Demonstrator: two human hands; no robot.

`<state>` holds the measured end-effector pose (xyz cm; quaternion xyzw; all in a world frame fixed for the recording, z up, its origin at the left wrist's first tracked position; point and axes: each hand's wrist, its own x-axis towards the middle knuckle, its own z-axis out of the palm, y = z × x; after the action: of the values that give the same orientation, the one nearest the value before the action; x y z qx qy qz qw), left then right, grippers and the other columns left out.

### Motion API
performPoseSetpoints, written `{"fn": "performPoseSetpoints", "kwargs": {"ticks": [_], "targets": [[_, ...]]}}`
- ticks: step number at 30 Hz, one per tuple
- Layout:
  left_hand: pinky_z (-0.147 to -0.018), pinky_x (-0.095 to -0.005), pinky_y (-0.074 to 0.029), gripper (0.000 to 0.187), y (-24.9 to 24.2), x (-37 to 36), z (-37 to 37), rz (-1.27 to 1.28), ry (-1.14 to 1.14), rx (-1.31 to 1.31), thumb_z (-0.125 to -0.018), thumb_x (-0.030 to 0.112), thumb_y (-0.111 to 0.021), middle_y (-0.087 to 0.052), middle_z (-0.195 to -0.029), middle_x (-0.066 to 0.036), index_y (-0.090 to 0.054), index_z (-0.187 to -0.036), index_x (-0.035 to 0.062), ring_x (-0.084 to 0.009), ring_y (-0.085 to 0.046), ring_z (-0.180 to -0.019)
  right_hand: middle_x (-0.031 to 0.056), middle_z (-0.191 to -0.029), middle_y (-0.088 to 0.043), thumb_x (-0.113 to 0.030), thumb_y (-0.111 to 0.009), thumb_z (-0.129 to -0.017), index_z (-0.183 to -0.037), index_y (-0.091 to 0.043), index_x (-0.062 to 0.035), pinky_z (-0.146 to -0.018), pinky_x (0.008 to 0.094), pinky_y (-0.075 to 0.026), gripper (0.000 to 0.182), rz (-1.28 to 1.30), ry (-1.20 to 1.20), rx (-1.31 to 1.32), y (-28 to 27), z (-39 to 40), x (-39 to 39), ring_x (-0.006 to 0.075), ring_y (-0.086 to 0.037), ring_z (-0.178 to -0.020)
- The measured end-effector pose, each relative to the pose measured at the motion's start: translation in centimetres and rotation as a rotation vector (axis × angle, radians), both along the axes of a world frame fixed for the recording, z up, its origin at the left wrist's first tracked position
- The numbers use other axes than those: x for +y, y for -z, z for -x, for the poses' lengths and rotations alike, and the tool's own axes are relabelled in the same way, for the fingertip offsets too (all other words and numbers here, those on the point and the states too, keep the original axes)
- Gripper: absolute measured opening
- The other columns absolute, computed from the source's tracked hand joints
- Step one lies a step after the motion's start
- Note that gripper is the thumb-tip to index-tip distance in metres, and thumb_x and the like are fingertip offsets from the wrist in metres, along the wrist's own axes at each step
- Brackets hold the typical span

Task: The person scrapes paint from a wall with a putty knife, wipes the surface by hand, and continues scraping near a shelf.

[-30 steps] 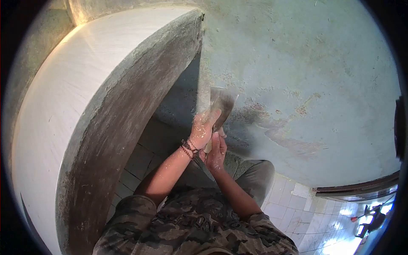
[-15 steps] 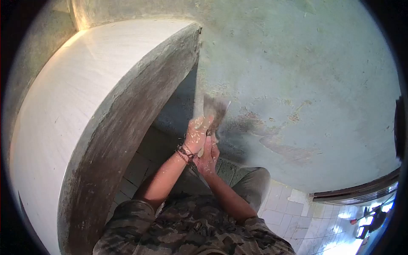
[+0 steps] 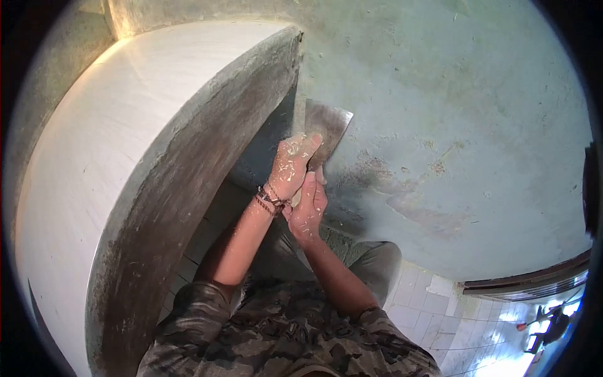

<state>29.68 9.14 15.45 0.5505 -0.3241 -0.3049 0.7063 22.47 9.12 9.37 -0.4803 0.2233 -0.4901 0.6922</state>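
Scraper [image 3: 328,125]: thin, stiff blade against wall [image 3: 452,113] (grip at handle).
Left hand [image 3: 290,166], right hand [image 3: 308,210]: both closed around it.

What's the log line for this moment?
left hand: on scraper | right hand: on handle | blade: flat on wall | beside: slab

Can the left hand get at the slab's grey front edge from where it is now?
Probably yes. The left hand grips the scraper against the wall, right beside the slab edge, nothing between them.
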Motion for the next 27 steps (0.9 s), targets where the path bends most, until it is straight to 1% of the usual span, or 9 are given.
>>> {"fn": "performPoseSetpoints", "kwargs": {"ticks": [4, 6, 8, 12, 16, 18, 19, 21, 27], "targets": [[-0.056, -0.029, -0.041, 0.036, 4.2, 0.3, -0.1, 0.037, -0.036, -0.122, -0.09, 0.03, -0.053, -0.052, -0.066, -0.002, -0.052, -0.073, -0.0019, -0.0103, -0.047, -0.063, -0.001, -0.063, -0.048, -0.027, -0.035, -0.097, -0.092, -0.051, -0.0046, -0.038, 0.0215, -0.034, 0.028, -0.021, -0.075, 0.017, 2.0, 0.8, 1.5, 0.0062, -0.044, -0.046], [-0.052, -0.0297, -0.042, 0.036, 3.5, 0.9, 1.1, -0.071, -0.052, 0.058, -0.09, 0.03, -0.052, -0.052, -0.064, -0.004, -0.053, -0.074, -0.0016, -0.0108, -0.049, -0.058, -0.0029, -0.062, -0.048, -0.029, -0.036, -0.097, -0.094, -0.052, -0.0053, -0.037, 0.0206, -0.033, 0.028, -0.313, -0.168, -0.108, 1.6, 0.8, 2.2, 0.0045, -0.042, -0.045], [-0.049, -0.0295, -0.043, 0.037, 1.1, 0.4, 0.3, -0.042, -0.025, 0.046, -0.09, 0.032, -0.052, -0.052, -0.063, -0.005, -0.053, -0.075, -0.0015, -0.0119, -0.051, -0.054, -0.0044, -0.061, -0.047, -0.031, -0.037, -0.097, -0.088, -0.052, -0.0074, -0.036, 0.0195, -0.032, 0.03, -0.434, 0.075, -0.161, 0.4, -1.0, 2.0, 0.0029, -0.041, -0.045], [-0.045, -0.0289, -0.044, 0.04, -0.4, 0.8, -0.2, 0.026, 0.038, 0.017, -0.089, 0.037, -0.054, -0.056, -0.063, -0.008, -0.054, -0.079, -0.0022, -0.0145, -0.054, -0.047, -0.0043, -0.057, -0.045, -0.032, -0.036, -0.097, -0.073, -0.047, -0.0098, -0.034, 0.0192, -0.032, 0.034, -0.308, -0.161, -0.095, -0.6, -0.2, 1.7, 0.0033, -0.041, -0.043], [-0.044, -0.0282, -0.044, 0.038, 3.0, 0.9, -0.1, -0.026, 0.07, 0.108, -0.089, 0.036, -0.052, -0.055, -0.064, -0.006, -0.055, -0.088, -0.0017, -0.0142, -0.055, -0.049, -0.0009, -0.069, -0.054, -0.032, -0.036, -0.097, -0.089, -0.051, -0.0084, -0.034, 0.02, -0.032, 0.029, -0.194, -0.159, -0.007, 1.0, 0.7, 2.2, 0.0051, -0.043, -0.044], [-0.044, -0.0272, -0.044, 0.037, 0.9, 0.7, 0.0, 0.057, 0.013, -0.031, -0.089, 0.037, -0.052, -0.054, -0.062, -0.005, -0.055, -0.087, -0.0002, -0.0134, -0.053, -0.048, -0.0001, -0.069, -0.053, -0.031, -0.034, -0.097, -0.093, -0.05, -0.0069, -0.034, 0.0207, -0.032, 0.03, 0.548, 0.246, 0.27, -0.2, 0.3, 1.7, 0.0058, -0.043, -0.043], [-0.045, -0.0258, -0.044, 0.036, -0.6, 0.7, -0.2, 0.033, 0.06, 0.059, -0.09, 0.036, -0.052, -0.053, -0.061, -0.004, -0.054, -0.084, 0.0007, -0.012, -0.052, -0.048, -0.0001, -0.069, -0.053, -0.031, -0.034, -0.097, -0.093, -0.05, -0.0069, -0.034, 0.0207, -0.032, 0.03, 0.537, 0.243, 0.279, -0.5, -0.1, 1.5, 0.0058, -0.043, -0.043], [-0.045, -0.0254, -0.044, 0.037, -2.2, 1.0, -0.3, 0.017, 0.081, 0.056, -0.089, 0.037, -0.052, -0.052, -0.061, -0.003, -0.054, -0.082, 0.0008, -0.0118, -0.052, -0.048, 0.0013, -0.07, -0.053, -0.03, -0.031, -0.098, -0.102, -0.049, -0.0044, -0.035, 0.0215, -0.033, 0.032, -0.226, -0.229, -0.126, -1.3, -0.9, 0.8, 0.0071, -0.043, -0.041], [-0.043, -0.0262, -0.042, 0.039, 2.8, 0.5, -0.2, -0.021, 0.005, 0.042, -0.089, 0.04, -0.053, -0.053, -0.059, -0.004, -0.053, -0.08, 0.001, -0.0125, -0.053, -0.047, -0.0005, -0.056, -0.045, -0.03, -0.033, -0.098, -0.089, -0.046, -0.0057, -0.033, 0.0215, -0.031, 0.029, -0.169, -0.116, 0.009, 0.0, 0.4, 2.7, 0.0056, -0.04, -0.039]]}}
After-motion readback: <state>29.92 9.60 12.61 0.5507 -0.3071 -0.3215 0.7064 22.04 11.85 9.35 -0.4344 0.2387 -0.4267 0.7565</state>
